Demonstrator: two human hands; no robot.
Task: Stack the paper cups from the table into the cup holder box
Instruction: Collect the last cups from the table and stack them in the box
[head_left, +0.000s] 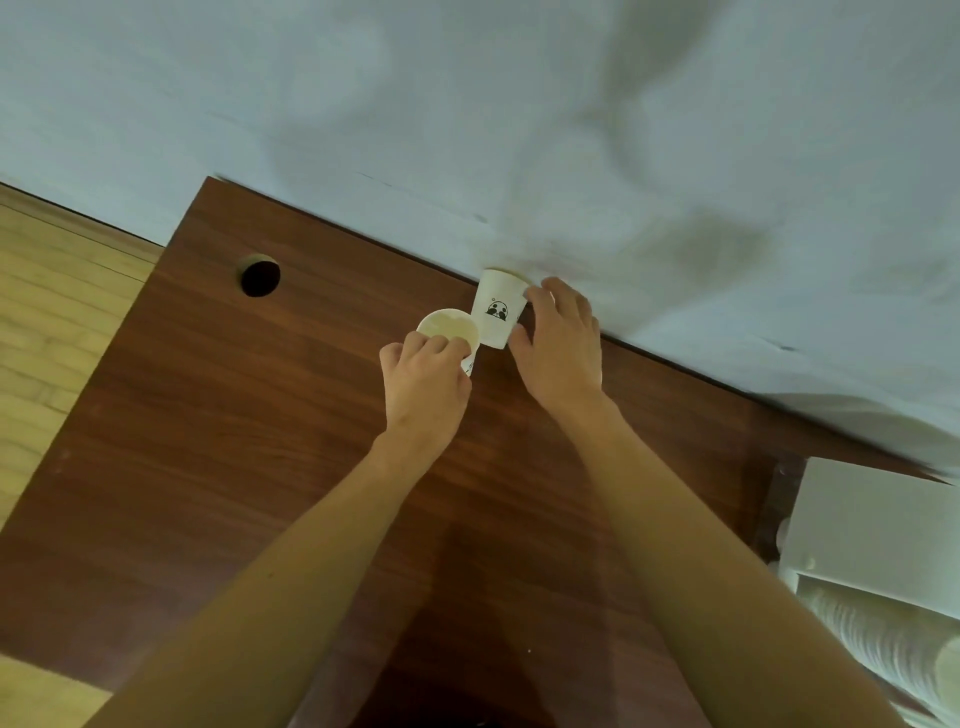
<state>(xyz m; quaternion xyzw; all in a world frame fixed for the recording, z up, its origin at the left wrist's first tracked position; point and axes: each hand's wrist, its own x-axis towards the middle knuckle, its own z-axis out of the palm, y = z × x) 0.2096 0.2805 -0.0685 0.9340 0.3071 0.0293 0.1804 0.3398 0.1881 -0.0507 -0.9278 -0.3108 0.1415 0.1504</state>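
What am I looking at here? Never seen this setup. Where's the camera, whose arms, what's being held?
There is no machine: a person works with bare hands, and the one picture comes from a wide-angle camera on their head, looking forward and down.

The brown wooden table stands against a pale wall and has a round cable hole.

The left hand grips a tilted paper cup whose open mouth faces the camera. The right hand touches the side of an upright panda-print cup by the wall.

At lower right is the white cup holder box, with a row of nested cups lying in it.
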